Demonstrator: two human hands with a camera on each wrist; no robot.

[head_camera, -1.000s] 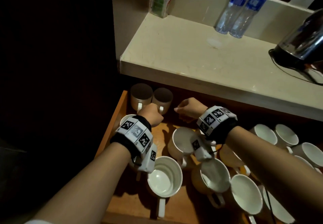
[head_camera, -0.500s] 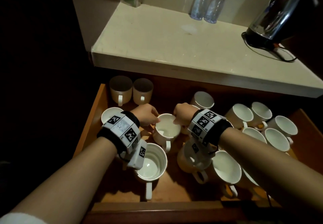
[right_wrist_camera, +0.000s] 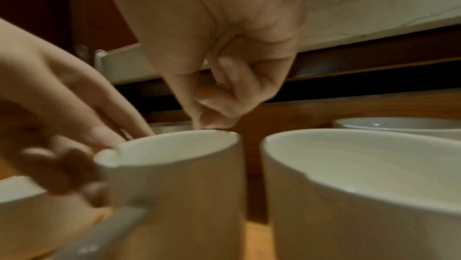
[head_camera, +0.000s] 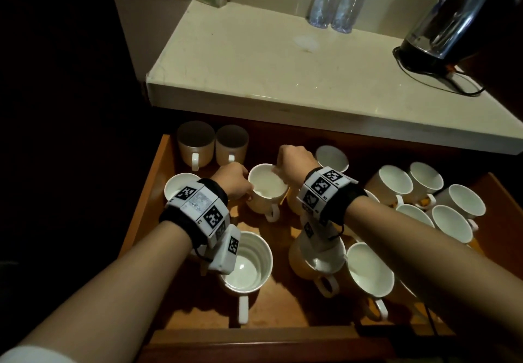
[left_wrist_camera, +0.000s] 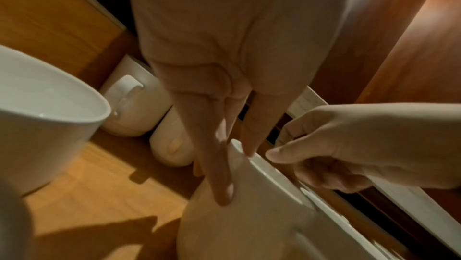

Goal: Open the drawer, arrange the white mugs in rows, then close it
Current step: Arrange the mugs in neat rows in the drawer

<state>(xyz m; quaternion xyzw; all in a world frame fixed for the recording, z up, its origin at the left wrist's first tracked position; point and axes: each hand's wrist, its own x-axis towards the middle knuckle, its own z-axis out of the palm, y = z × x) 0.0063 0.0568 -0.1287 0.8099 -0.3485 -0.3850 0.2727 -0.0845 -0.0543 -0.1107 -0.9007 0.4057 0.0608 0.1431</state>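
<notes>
The wooden drawer [head_camera: 147,193] stands pulled out under the counter, with several white mugs in it. One upright mug [head_camera: 266,193] [left_wrist_camera: 249,224] [right_wrist_camera: 174,165] stands left of the middle, its handle toward me. My left hand [head_camera: 235,181] [left_wrist_camera: 237,165] pinches its left rim, one finger down the outer wall. My right hand [head_camera: 291,161] [right_wrist_camera: 212,122] has its fingertips pinched together on the opposite rim. Each hand also shows in the other wrist view: the right hand [left_wrist_camera: 324,155] and the left hand [right_wrist_camera: 75,116].
Two upside-down mugs [head_camera: 195,144] [head_camera: 232,144] stand in the back left corner. A cluster of upright mugs [head_camera: 424,193] fills the right side, and others [head_camera: 246,266] stand near the front. On the counter [head_camera: 283,65] are a kettle [head_camera: 452,17] and water bottles [head_camera: 334,0].
Both hands have come forward from the drawer's back to one upright mug and taken its rim. More of the drawer and its right side shows now.
</notes>
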